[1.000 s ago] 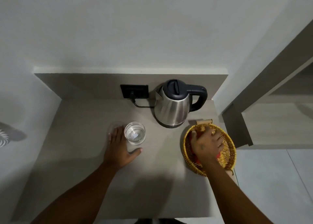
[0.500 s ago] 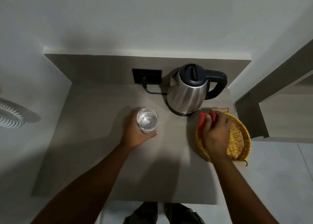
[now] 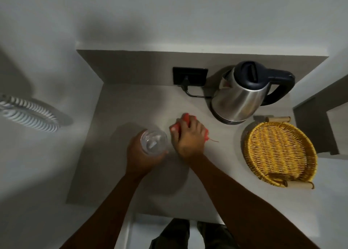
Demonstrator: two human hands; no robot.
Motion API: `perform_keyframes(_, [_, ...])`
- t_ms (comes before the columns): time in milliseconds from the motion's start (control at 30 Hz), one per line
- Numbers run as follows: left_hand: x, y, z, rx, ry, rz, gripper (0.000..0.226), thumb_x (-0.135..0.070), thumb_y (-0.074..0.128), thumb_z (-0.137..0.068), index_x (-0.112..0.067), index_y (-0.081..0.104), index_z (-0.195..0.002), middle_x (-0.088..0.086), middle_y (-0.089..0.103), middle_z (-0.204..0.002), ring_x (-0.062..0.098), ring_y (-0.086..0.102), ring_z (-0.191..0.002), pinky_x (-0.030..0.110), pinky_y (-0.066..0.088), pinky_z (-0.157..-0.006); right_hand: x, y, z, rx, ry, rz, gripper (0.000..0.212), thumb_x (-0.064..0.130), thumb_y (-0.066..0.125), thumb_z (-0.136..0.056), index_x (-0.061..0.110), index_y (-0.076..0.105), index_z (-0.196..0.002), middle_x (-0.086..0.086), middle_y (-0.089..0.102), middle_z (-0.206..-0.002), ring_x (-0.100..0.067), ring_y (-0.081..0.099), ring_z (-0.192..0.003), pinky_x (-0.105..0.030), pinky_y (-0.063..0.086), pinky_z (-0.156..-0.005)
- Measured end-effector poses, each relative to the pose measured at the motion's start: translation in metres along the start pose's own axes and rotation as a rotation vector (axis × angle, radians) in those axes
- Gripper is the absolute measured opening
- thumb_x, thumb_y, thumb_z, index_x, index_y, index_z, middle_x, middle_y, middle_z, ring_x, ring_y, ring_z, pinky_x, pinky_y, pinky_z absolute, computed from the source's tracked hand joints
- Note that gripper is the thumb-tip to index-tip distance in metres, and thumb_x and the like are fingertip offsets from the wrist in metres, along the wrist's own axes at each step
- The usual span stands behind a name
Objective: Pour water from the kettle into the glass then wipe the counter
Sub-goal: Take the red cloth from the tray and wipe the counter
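My left hand point(image 3: 143, 154) is wrapped around the glass point(image 3: 154, 142), upright on the counter point(image 3: 116, 117). My right hand point(image 3: 189, 139) presses a red cloth point(image 3: 185, 118) flat just right of it. The kettle point(image 3: 239, 96) stands far right, the basket point(image 3: 278, 151) near right.

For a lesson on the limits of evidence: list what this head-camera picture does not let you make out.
- Most of the red cloth: covered by the right hand.
- The glass wall and base: wrapped by the left hand, blurred.
- Water level inside the kettle: lid shut, steel body opaque.
- Whether the counter is wet: too dim.
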State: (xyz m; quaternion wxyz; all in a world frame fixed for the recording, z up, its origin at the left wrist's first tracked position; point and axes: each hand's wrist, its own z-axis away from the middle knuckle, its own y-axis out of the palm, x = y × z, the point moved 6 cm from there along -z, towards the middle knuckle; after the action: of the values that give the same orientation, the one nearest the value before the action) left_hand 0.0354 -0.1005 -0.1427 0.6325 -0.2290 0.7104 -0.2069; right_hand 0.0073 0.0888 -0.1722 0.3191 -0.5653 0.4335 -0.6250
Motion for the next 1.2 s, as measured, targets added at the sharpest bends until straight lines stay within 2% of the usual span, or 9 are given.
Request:
perform_keyframes(133, [0.014, -0.021, -0.008, -0.034, -0.059, -0.039, 0.08, -0.039, 0.091, -0.048, -0.067, 0.054, -0.113, -0.051, 0.06, -0.11, -0.029, 0.057, -0.099, -0.009, 0.037, -0.082, -0.023, 0.006, 0.058, 0.125, -0.279, 0.073, 0.046, 0.06, 0.042, -0.094, 0.034, 0.049, -0.131, -0.009, 0.044, -0.144, -0.034, 0.042, -0.121, -0.051, 0.032, -0.103])
perform_keyframes(267, [0.018, -0.026, -0.015, -0.028, -0.056, -0.009, 0.076, -0.037, 0.093, -0.048, -0.063, 0.058, -0.109, -0.044, 0.065, -0.11, -0.019, 0.063, -0.099, -0.001, 0.045, -0.084, -0.087, -0.019, 0.041, 0.043, 0.021, 0.093, 0.048, 0.062, 0.033, -0.096, 0.034, 0.044, -0.133, -0.013, 0.044, -0.139, -0.037, 0.042, -0.12, -0.055, 0.034, -0.1])
perform_keyframes(367, [0.013, -0.023, -0.015, -0.029, -0.049, 0.021, 0.07, -0.035, 0.095, -0.049, -0.052, 0.065, -0.11, -0.032, 0.07, -0.111, -0.008, 0.069, -0.101, 0.007, 0.052, -0.084, -0.049, -0.01, -0.006, 0.0, 0.074, 0.103, 0.046, 0.056, 0.039, -0.095, 0.032, 0.044, -0.134, -0.016, 0.044, -0.136, -0.036, 0.04, -0.119, -0.053, 0.035, -0.1])
perform_keyframes(500, [-0.005, -0.029, -0.02, -0.006, 0.034, 0.011, 0.07, -0.033, 0.096, -0.049, -0.055, 0.063, -0.108, -0.037, 0.068, -0.111, -0.014, 0.066, -0.102, -0.001, 0.044, -0.085, 0.01, 0.017, 0.01, 0.099, -0.144, 0.079, 0.046, 0.055, 0.043, -0.095, 0.027, 0.05, -0.132, -0.017, 0.048, -0.136, -0.035, 0.044, -0.117, -0.048, 0.036, -0.099])
perform_keyframes(633, [-0.004, -0.031, -0.026, -0.007, -0.012, 0.038, 0.071, -0.036, 0.095, -0.049, -0.054, 0.062, -0.109, -0.037, 0.068, -0.111, -0.013, 0.067, -0.103, 0.005, 0.05, -0.087, -0.022, 0.008, 0.077, 0.153, -0.408, 0.092, 0.046, 0.061, 0.035, -0.095, 0.033, 0.052, -0.127, -0.011, 0.047, -0.135, -0.035, 0.048, -0.112, -0.047, 0.038, -0.092])
perform_keyframes(767, [-0.005, -0.025, -0.021, 0.008, -0.043, 0.044, 0.072, -0.037, 0.097, -0.047, -0.039, 0.065, -0.112, -0.035, 0.07, -0.106, -0.015, 0.066, -0.101, 0.0, 0.044, -0.088, -0.093, -0.027, 0.037, 0.032, -0.134, 0.168, 0.048, 0.061, 0.031, -0.096, 0.031, 0.05, -0.127, -0.015, 0.05, -0.126, -0.034, 0.045, -0.108, -0.048, 0.037, -0.091])
perform_keyframes(867, [-0.012, -0.011, -0.02, 0.046, -0.049, 0.043, 0.076, -0.03, 0.1, -0.047, -0.027, 0.068, -0.116, -0.018, 0.075, -0.109, -0.008, 0.068, -0.103, 0.005, 0.048, -0.088, -0.07, -0.028, -0.008, -0.043, 0.026, 0.156, 0.045, 0.057, 0.038, -0.094, 0.03, 0.047, -0.129, -0.017, 0.05, -0.123, -0.034, 0.043, -0.107, -0.048, 0.037, -0.09])
perform_keyframes(1033, [-0.031, 0.011, -0.029, 0.087, -0.029, 0.056, 0.077, -0.04, 0.099, -0.048, -0.029, 0.067, -0.118, -0.014, 0.075, -0.113, 0.001, 0.07, -0.105, 0.017, 0.054, -0.092, -0.023, -0.001, 0.025, 0.07, -0.237, 0.16, 0.051, 0.061, 0.045, -0.089, 0.03, 0.05, -0.13, -0.015, 0.051, -0.128, -0.033, 0.046, -0.108, -0.045, 0.038, -0.088])
perform_keyframes(1200, [-0.044, 0.044, -0.043, 0.149, -0.03, 0.09, 0.078, -0.035, 0.101, -0.051, -0.028, 0.066, -0.12, -0.013, 0.073, -0.115, -0.001, 0.068, -0.103, 0.001, 0.046, -0.085, -0.063, -0.016, 0.06, 0.11, -0.195, 0.121, 0.049, 0.063, 0.039, -0.093, 0.033, 0.045, -0.132, -0.011, 0.05, -0.132, -0.029, 0.048, -0.111, -0.044, 0.044, -0.091])
